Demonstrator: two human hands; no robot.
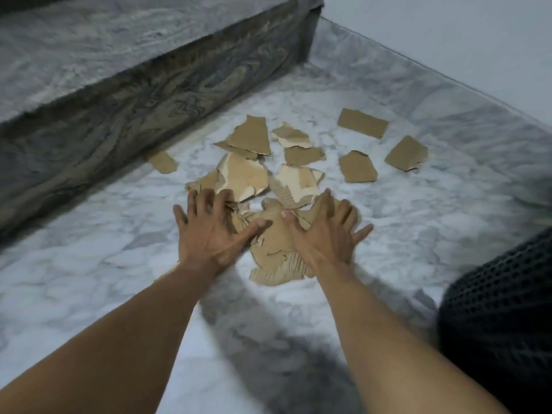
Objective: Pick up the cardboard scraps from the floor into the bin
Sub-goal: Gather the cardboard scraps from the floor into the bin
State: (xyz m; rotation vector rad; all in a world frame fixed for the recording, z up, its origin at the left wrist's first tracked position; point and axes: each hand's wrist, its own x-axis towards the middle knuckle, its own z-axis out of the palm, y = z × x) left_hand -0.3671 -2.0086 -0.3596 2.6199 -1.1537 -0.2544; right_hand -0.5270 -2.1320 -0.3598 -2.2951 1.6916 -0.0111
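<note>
Two hands: left hand [210, 234] and right hand [324, 234], palms down, fingers spread wide, holding nothing.
Under them: cardboard scraps [274, 249].
Beyond fingertips: more loose pieces [357, 167].
Right of right arm: dark mesh bin [501, 318].

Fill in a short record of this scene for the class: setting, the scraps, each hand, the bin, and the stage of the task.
setting: white-and-grey marble floor beside a dark marbled step
scraps: torn brown cardboard scraps scattered flat on the floor, none in the bin yet
left hand: open, fingers spread over the near pile
right hand: open, fingers spread over the near pile
bin: black mesh bin, lower right edge
stage: gathering not yet done
</note>
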